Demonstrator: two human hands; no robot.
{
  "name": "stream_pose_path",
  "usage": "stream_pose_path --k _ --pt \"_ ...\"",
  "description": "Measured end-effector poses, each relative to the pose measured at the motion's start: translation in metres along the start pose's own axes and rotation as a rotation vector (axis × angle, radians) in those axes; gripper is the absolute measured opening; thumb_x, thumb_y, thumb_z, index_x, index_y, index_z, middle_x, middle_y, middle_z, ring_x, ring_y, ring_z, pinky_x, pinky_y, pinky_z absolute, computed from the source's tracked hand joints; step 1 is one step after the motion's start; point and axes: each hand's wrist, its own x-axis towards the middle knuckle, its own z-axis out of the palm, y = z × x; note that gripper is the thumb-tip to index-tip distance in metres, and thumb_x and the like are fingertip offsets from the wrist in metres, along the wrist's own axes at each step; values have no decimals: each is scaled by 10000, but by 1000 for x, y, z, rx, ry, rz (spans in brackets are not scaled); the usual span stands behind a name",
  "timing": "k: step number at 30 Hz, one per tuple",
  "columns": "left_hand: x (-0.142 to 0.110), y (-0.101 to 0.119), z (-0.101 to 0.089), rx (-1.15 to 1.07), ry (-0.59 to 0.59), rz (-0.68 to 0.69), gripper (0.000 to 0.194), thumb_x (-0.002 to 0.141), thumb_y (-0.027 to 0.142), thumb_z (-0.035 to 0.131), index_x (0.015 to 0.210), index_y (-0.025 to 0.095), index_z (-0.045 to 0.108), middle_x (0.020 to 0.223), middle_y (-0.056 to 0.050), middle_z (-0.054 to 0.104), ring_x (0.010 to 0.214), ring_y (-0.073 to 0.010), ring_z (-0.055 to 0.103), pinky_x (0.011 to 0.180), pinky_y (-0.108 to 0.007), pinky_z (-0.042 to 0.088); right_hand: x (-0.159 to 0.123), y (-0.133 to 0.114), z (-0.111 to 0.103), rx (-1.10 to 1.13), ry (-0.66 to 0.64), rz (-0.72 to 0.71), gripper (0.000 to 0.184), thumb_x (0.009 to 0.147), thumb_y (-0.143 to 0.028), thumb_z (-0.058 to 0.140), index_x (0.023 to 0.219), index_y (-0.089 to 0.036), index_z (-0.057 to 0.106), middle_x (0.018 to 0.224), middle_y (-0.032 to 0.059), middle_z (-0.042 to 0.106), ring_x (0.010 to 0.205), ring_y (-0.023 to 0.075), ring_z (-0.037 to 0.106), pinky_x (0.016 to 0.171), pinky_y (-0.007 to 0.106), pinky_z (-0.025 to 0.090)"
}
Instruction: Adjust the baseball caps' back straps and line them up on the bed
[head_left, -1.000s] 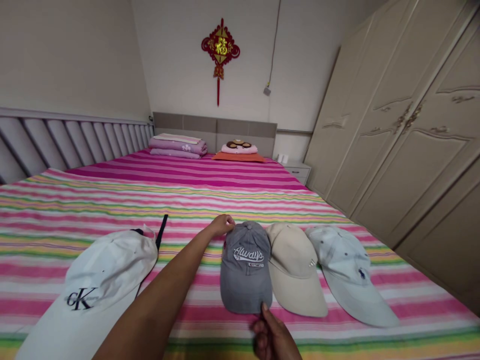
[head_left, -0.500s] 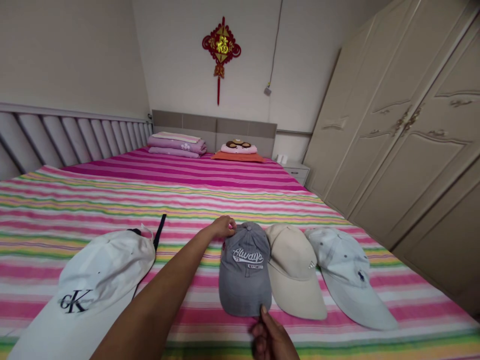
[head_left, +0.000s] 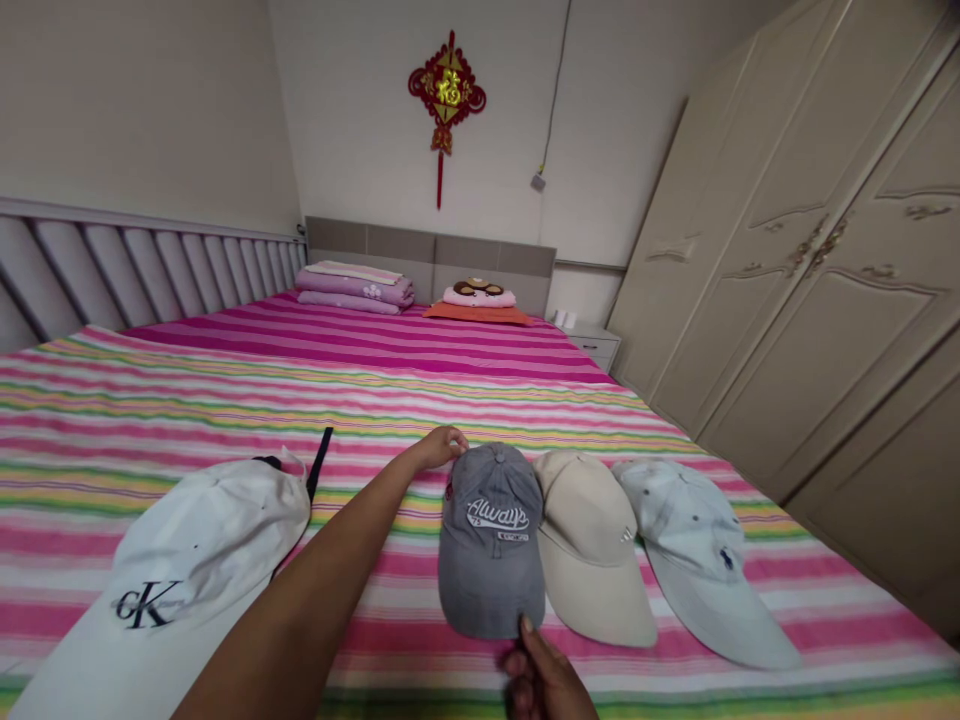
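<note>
A grey cap with "Always" stitched on its front lies on the striped bed sheet. My left hand reaches across and grips the back of its crown, fingers curled. My right hand pinches the tip of its brim near the bottom edge. Right beside it lie a beige cap and a pale blue cap, the three in a row, edges overlapping. A white cap with a CK logo lies apart at the left.
Folded pink bedding and a pillow with a brown toy sit by the headboard. A cream wardrobe runs along the right. A small nightstand stands in the far corner. A red knot ornament hangs on the wall.
Both hands have stayed on the grey cap. The cap has shifted very slightly; the view has drifted a little.
</note>
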Motion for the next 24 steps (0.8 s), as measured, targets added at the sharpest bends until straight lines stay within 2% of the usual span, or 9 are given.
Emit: stream_pose_path --k 7,14,20,24 --pt "1 -12 4 -235 65 -48 212 818 316 508 838 117 578 833 -28 608 774 -137 578 731 -345 471 1 0 1 24 30 9 405 537 -396 774 611 -162 451 448 -75 534 272 24 402 276 128 227" --pt "-9 -3 9 -362 153 -75 216 797 328 530 754 121 572 712 -1 588 672 -117 560 693 -324 462 -4 -3 6 58 19 21 467 486 -455 781 592 -165 432 413 -87 513 258 18 381 267 122 213" --pt "-23 13 6 -415 373 -98 239 709 372 531 755 146 594 759 -39 630 757 -148 563 763 -310 431 -9 -5 10 63 42 10 507 435 -490 787 585 -164 429 397 -80 514 260 19 381 278 121 236" --pt "-48 18 8 -410 555 -154 241 671 372 482 732 158 574 802 -63 636 806 -183 561 771 -315 419 -9 -5 11 23 20 -13 517 430 -525 771 577 -162 433 378 -80 489 251 14 352 280 125 202"
